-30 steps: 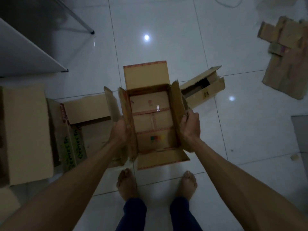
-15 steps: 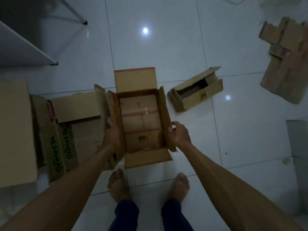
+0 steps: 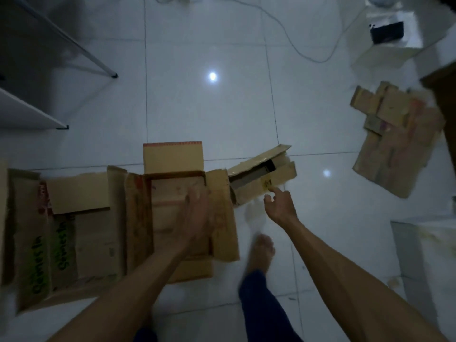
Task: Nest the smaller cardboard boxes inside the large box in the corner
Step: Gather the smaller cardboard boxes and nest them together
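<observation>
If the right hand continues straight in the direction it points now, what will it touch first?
Most likely the small open box lying on its side: the right hand already has its index finger at the box's near wall, though contact is unclear.

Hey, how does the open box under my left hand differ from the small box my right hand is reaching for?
The open box is bigger than the small box. The open box stands upright, its mouth facing up with flaps spread; the small box lies tipped on its side, opening sideways. The left hand is over the open box; the right hand just reaches the small box. Both are plain brown cardboard on the tiled floor.
</observation>
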